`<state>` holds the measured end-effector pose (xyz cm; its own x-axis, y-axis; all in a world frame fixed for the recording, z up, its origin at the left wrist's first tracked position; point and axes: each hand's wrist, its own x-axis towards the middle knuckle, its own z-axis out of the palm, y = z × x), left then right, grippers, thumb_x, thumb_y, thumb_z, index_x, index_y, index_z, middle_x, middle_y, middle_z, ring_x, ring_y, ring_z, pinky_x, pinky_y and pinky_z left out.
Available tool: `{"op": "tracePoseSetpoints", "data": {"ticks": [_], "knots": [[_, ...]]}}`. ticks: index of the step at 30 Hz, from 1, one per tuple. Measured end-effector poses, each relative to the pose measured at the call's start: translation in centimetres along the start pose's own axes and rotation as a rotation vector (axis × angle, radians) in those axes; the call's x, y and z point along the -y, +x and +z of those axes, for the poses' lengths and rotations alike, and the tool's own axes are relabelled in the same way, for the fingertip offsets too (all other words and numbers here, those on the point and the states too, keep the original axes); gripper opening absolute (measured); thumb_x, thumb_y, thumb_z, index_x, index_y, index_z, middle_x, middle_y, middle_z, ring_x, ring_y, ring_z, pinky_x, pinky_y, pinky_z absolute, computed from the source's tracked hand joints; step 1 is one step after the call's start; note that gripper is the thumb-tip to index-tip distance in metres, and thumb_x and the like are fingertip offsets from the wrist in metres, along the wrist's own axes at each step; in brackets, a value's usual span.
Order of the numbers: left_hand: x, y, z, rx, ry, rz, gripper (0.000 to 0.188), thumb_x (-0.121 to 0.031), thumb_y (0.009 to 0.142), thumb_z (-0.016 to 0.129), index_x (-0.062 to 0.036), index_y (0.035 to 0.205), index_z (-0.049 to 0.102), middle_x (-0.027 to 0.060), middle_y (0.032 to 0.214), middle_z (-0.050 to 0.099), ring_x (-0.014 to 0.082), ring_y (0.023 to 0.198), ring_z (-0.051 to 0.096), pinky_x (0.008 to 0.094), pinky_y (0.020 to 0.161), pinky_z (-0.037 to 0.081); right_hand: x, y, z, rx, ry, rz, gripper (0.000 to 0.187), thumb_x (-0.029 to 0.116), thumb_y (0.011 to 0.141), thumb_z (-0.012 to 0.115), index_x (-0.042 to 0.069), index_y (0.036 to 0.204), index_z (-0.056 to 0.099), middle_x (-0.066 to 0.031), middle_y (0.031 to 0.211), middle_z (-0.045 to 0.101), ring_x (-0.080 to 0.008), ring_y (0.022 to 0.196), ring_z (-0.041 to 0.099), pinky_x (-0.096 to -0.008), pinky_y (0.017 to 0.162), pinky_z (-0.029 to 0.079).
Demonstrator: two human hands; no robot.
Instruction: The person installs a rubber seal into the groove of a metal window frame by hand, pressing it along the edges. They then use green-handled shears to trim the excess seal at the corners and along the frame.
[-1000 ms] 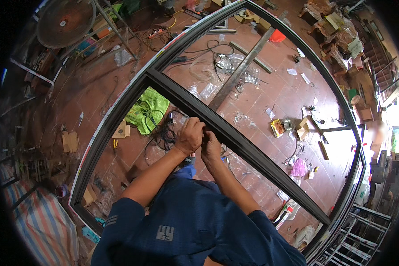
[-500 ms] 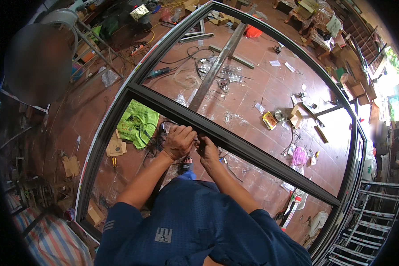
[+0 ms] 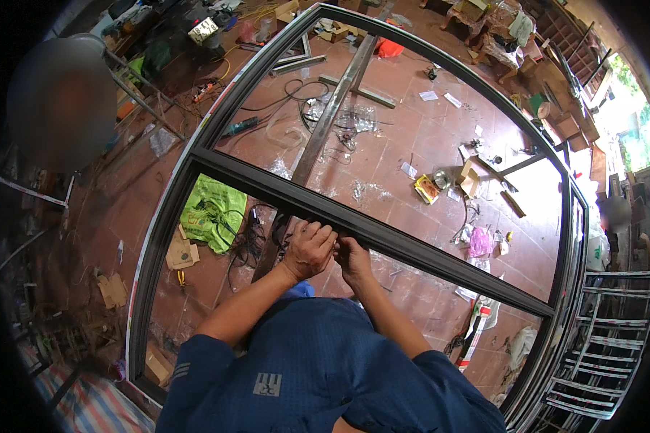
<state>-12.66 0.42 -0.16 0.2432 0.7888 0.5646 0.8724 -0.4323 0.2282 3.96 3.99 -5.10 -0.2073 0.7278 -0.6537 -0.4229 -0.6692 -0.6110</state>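
Observation:
A large dark metal frame (image 3: 163, 249) surrounds me, with a dark grooved crossbar (image 3: 419, 251) running across it in front of my body. My left hand (image 3: 309, 250) is closed at the near edge of this bar, its fingers curled in a fist. Right beside it, my right hand (image 3: 352, 261) is pinched with its fingertips against the same edge. Both hands nearly touch. Whatever lies between the fingers is hidden or too small to name.
Below the frame, a green plastic bag (image 3: 213, 215), black cables (image 3: 253, 232) and pliers (image 3: 181, 278) lie on the tiled floor. A long metal bar (image 3: 332, 123) passes under the crossbar. At right lies a ladder-like rack (image 3: 614, 339); a blurred person (image 3: 61, 101) is at far left.
Both hands have shifted a little to the right along the crossbar, staying close together and closed. The view has turned slightly, so the frame and floor items appear farther left.

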Motion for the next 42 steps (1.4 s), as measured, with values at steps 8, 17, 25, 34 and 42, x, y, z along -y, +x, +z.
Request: {"op": "tracePoseSetpoints", "data": {"ticks": [8,17,25,34,42], "knots": [[-0.1,0.0,0.4,0.059,0.009,0.001,0.031,-0.025,0.088,0.069,-0.0039,0.110,0.071,0.0086,0.109,0.061,0.0287,0.105,0.057,0.0509,0.096,0.042,-0.5,0.0,0.5,-0.072,0.052,-0.024,0.006,0.012,0.092,0.067,0.007,0.096,0.069,-0.0061,0.081,0.069,-0.0185,0.070,0.067,-0.0335,0.068,0.055],[0.2,0.6,-0.3,0.015,-0.109,0.012,0.029,-0.015,0.080,0.074,-0.0012,0.105,0.067,0.0149,0.109,0.061,0.0336,0.103,0.059,0.0461,0.090,0.048,-0.7,0.1,0.9,-0.062,0.144,-0.056,0.004,0.007,0.090,0.067,0.006,0.094,0.069,-0.0045,0.079,0.069,-0.0182,0.068,0.068,-0.0319,0.059,0.055],[-0.8,0.5,-0.3,0.124,-0.170,0.028,0.025,-0.011,0.082,0.071,-0.0019,0.104,0.065,0.0165,0.111,0.062,0.0356,0.105,0.061,0.0448,0.094,0.052,-1.9,1.5,0.2,-0.155,0.145,-0.110,0.009,0.007,0.088,0.069,0.008,0.097,0.069,-0.0020,0.085,0.070,-0.0144,0.069,0.066,-0.0285,0.055,0.051],[-1.8,1.9,0.6,0.024,-0.215,0.059,0.018,-0.013,0.082,0.070,-0.0051,0.096,0.062,0.0138,0.097,0.057,0.0327,0.093,0.059,0.0435,0.082,0.051,-2.2,1.4,-1.6,-0.055,0.153,-0.170,0.006,0.006,0.092,0.064,0.002,0.092,0.068,-0.0070,0.087,0.069,-0.0202,0.081,0.069,-0.0324,0.070,0.056],[-2.5,1.7,0.7,0.091,-0.228,-0.020,0.027,-0.019,0.082,0.076,-0.0048,0.101,0.064,0.0152,0.105,0.058,0.0347,0.099,0.059,0.0443,0.089,0.051,-1.4,1.4,-2.0,-0.008,0.206,-0.071,0.005,0.004,0.090,0.067,0.003,0.088,0.071,-0.0050,0.085,0.070,-0.0171,0.077,0.067,-0.0314,0.067,0.053]]}}
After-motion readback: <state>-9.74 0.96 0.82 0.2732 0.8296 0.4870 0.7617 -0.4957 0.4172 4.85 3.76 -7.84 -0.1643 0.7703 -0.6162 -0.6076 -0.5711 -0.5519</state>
